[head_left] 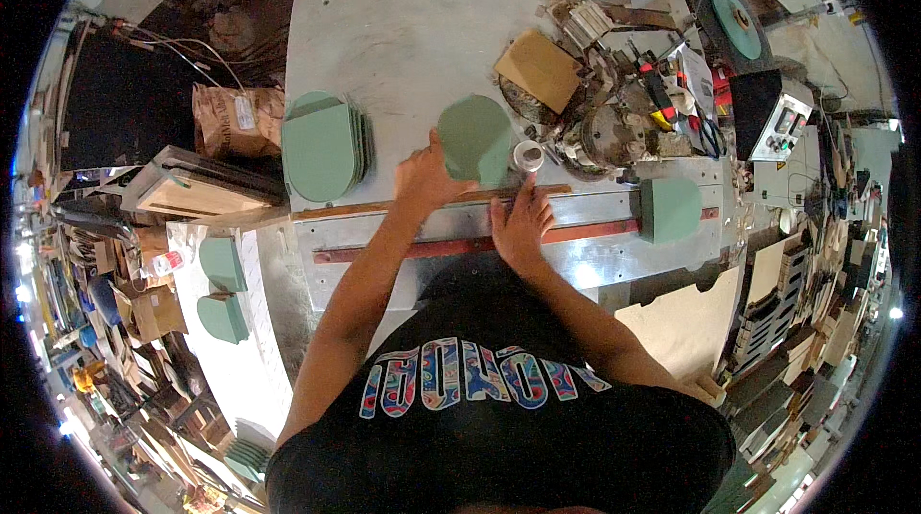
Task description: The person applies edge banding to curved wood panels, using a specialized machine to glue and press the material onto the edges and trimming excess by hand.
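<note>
A sage-green panel (476, 135) with rounded edges lies flat on the pale metal worktable (413, 35). My left hand (432, 178) grips its left side, thumb up along the edge and fingers at its near edge. Just right of the panel stands a small white-topped round piece (528, 156). My right hand (523, 223) is just below that piece, index finger stretched toward it and the thumb apart; I see nothing held in it. A brown wooden strip (384, 205) runs beneath my left hand, and a red strip (451, 247) lies nearer to me.
Stacked green panels (321, 150) stand at the table's left, with a green block (670, 210) at the right. Machine parts (609, 135), a tan board (539, 71) and tools crowd the far right. More green pieces (224, 265) rest on a white side surface (254, 351).
</note>
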`<state>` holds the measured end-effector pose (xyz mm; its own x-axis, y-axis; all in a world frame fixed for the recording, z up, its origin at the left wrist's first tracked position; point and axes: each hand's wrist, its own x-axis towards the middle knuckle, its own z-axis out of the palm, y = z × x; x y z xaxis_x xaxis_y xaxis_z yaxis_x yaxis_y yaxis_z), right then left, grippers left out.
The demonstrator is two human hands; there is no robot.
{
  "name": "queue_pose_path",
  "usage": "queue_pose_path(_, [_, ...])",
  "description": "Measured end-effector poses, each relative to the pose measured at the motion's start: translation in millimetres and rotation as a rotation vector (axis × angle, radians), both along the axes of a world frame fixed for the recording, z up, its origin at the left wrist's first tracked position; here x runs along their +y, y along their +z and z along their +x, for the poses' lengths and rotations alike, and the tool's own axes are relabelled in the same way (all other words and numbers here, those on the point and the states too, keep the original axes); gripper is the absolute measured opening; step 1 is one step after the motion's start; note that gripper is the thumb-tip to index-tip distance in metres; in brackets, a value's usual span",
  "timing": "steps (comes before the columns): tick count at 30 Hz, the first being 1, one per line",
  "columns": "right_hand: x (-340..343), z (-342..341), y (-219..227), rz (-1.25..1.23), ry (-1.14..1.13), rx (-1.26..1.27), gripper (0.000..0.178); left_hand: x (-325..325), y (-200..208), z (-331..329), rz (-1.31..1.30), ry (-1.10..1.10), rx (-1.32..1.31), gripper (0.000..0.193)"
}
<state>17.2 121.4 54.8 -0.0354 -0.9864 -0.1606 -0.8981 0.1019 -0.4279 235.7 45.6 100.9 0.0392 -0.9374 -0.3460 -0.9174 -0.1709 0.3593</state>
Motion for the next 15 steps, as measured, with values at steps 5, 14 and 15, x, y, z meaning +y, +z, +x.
queue_pose_path(5, [-2.8,37.8,47.1,-0.098,0.477,-0.281,0.093,4.3,4.8,-10.2,0.043,0.141,-0.070,0.133])
queue_pose_path(14, [-153.5,108.5,-18.7,-0.219,-0.103,-0.012,0.097,-1.6,-20.8,-30.1,-0.040,0.252,0.058,0.123])
queue_pose_path(15, [-159.2,123.0,-6.7,-0.142,-0.058,-0.036,0.097,-4.1,-29.4,-21.0,-0.056,0.358,0.086,0.118])
